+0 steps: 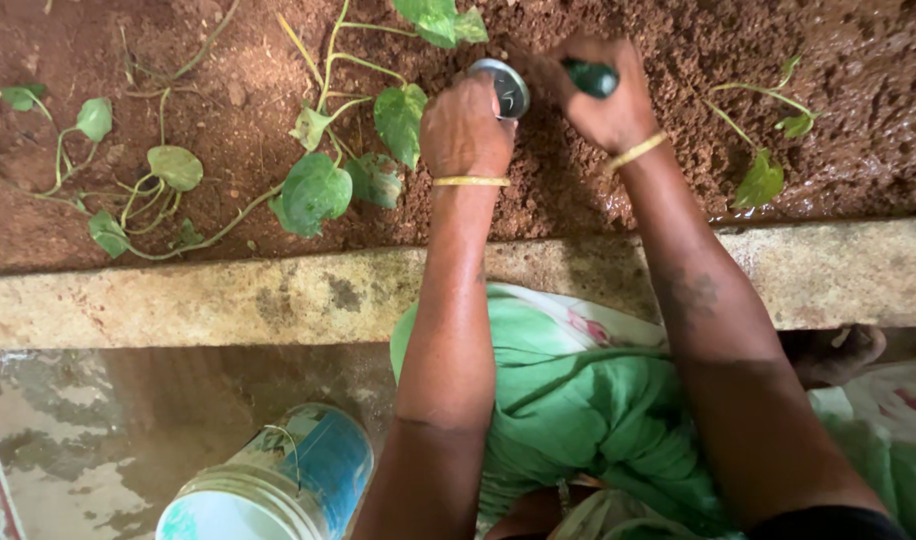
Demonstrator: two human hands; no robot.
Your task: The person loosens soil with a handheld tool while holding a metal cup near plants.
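- Our left hand (465,128) is curled into a fist over the reddish-brown soil bed (618,190), its fingers clamped on a round, shiny metal disc-shaped object (502,86) at the knuckles.
- Our right hand (603,95) has its fingers wrapped tightly around a dark green handle (590,77), just beside the metal object.
- A trailing vine with heart-shaped green leaves (313,190) lies left of the hands.
- A pale concrete kerb (228,295) borders the bed; a white and blue plastic bucket (278,480) stands below it.

round metal lid (502,86) | tilted | over soil; green-handled tool (590,77) | gripped
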